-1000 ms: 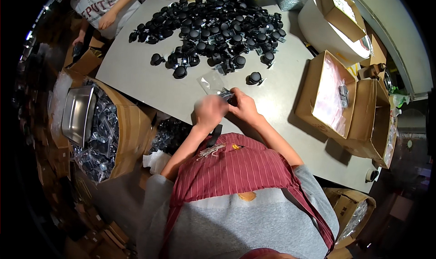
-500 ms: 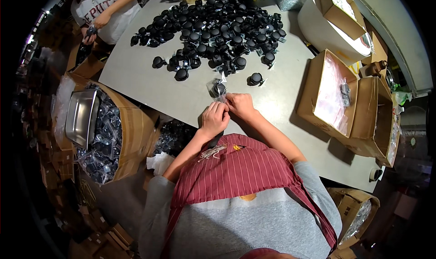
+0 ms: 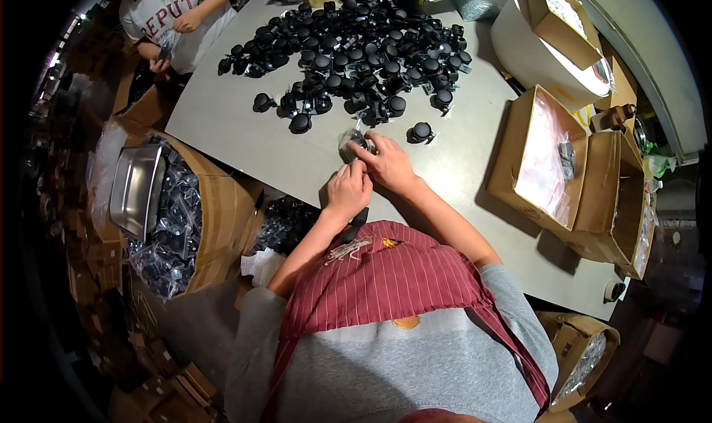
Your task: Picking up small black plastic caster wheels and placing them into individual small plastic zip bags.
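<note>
In front of me a black caster wheel sits inside a small clear plastic bag [image 3: 345, 144] above the near part of the table. My left hand [image 3: 348, 191] is closed, its fingertips pinching the near end of that bag. From the right, my right hand [image 3: 389, 165] has its fingers curled over the bagged caster, covering part of it. A loose caster wheel [image 3: 420, 132] lies just to the right of my fingers. Farther off, a big pile of black casters [image 3: 371, 52] with metal plates spreads over the table.
At left, a carton [image 3: 222, 223] full of bagged casters carries a steel tray [image 3: 136, 189]. An open carton [image 3: 500, 172] with plastic bags and a bagged caster stands on the table's right, beside another box [image 3: 598, 193]. A co-worker [image 3: 178, 22] handles a dark item at upper left.
My right hand's fingers have moved forward from the bag's near end onto the caster. My left hand stays at the near end. The co-worker's hands have moved apart.
</note>
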A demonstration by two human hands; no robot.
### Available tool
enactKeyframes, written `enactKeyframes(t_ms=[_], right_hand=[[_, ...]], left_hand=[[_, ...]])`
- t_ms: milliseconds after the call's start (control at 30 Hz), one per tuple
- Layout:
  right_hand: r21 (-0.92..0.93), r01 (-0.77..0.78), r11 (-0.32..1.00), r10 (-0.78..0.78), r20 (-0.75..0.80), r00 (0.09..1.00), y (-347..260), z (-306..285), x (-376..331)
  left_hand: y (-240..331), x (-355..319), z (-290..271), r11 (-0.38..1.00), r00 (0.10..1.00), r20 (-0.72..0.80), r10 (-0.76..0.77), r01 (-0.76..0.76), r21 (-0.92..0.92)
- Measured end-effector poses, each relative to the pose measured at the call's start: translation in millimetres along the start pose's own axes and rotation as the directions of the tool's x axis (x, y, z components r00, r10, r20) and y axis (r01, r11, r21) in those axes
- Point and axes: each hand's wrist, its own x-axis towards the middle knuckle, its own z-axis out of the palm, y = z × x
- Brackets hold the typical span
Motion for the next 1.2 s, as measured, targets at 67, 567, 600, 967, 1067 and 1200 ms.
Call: enactKeyframes(t_ms=[67, 567, 600, 967, 1067, 1200], right_hand=[[0.023, -0.003, 1.0, 0.002, 0.062, 0.998, 1.5, 3.0, -3.8], [0.055, -0.355, 0.933, 0.357, -0.024, 0.934, 18.2, 11.3, -17.4], [0.053, -0.355, 0.933, 0.357, -0.025, 0.934, 20.2, 13.1, -20.1], [-0.073, -0.292, 0.954, 0.291, -0.018, 0.957, 15.7, 10.7, -18.6], [-0.088, -0.308, 0.947, 0.312, 0.035, 0.949, 23.2, 15.6, -21.3], [-0.081, -0.417, 0.905, 0.422, 0.076, 0.903, 23.1, 11.1, -19.9]], left_hand=[[5.6, 2.2, -6.5, 0.999, 0.999, -0.001, 0.035, -0.035, 0.001], [15.5, 7.3, -9.1, 0.992, 0.993, 0.008, 0.12, -0.119, -0.04], [15.5, 10.3, -9.8, 0.997, 0.997, 0.011, 0.07, -0.07, -0.029], [19.5, 5.7, -3.4, 0.995, 0.998, 0.06, 0.023, -0.017, -0.101], [12.3, 5.2, 1.9, 0.993, 0.995, 0.034, 0.093, -0.09, -0.075], [9.0, 9.1, 2.3, 0.994, 0.995, 0.077, -0.067, 0.073, -0.076]])
